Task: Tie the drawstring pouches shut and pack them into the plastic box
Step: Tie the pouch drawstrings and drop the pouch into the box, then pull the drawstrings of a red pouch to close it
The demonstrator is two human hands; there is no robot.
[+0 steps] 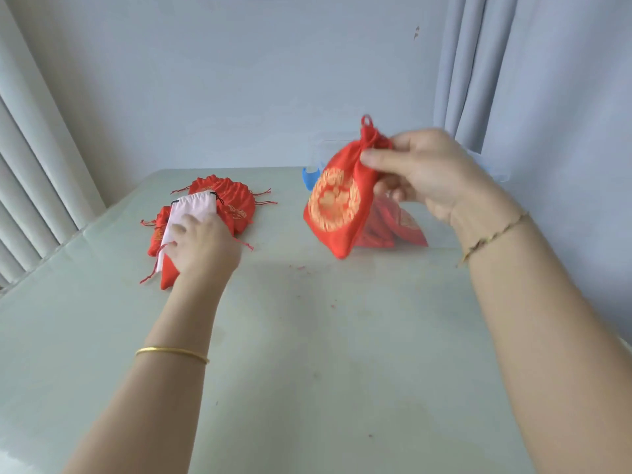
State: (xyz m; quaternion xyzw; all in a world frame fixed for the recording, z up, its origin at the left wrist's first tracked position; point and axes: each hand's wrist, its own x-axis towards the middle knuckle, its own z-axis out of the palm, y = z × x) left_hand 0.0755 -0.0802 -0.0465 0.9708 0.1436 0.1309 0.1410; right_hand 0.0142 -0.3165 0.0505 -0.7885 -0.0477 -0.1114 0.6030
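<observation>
While right hand (424, 172) pinches one red pouch (337, 203), left hand (201, 246) grips one pink pouch (193, 210)

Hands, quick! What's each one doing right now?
Left hand: grips the pink pouch.
Right hand: pinches the red pouch by its gathered neck, lifted.

Likely a home room: plain pale table (307, 354) set against a bare bluish wall (239, 80), pleated curtain (472, 63) behind the table's far right corner, more curtain folds (30, 186) left of the table.
</observation>
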